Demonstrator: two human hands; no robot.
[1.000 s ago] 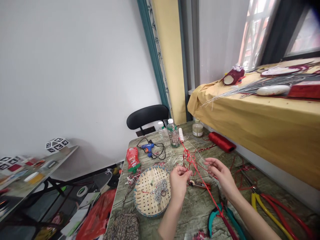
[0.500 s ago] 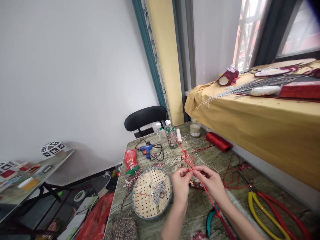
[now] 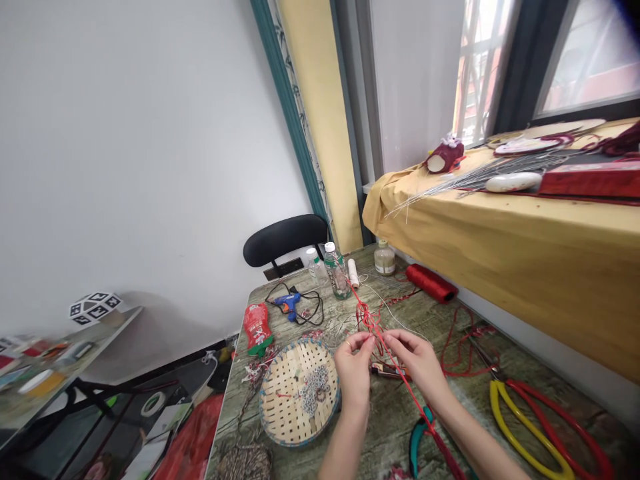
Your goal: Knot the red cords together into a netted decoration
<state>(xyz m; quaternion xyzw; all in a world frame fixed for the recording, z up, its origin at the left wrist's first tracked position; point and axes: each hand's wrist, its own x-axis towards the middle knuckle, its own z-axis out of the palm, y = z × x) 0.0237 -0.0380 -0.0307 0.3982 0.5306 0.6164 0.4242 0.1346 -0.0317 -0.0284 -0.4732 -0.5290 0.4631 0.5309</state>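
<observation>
A knotted red cord (image 3: 367, 316) stretches from near the bottles down toward the table's front edge. My left hand (image 3: 354, 367) pinches a strand of it between thumb and fingertips. Just to the right, my right hand (image 3: 414, 360) is closed on the cord too, thumb against fingers, with a small gap between the two hands. Left of my hands lies a round woven basket (image 3: 280, 417) bearing small metal rings (image 3: 315, 390). Teal-handled scissors (image 3: 415, 443) lie partly under the cord.
Large scissors with yellow and red handles (image 3: 530, 427) lie at the right. Farther back are a blue glue gun (image 3: 289, 301), a red pouch (image 3: 257, 328), a bottle (image 3: 337, 272), a glue jar (image 3: 385, 259) and a red thread spool (image 3: 431, 283). A yellow-draped ledge (image 3: 500, 247) borders the table.
The view has shifted slightly. My hands have moved a little apart, and both still pinch the red cord.
</observation>
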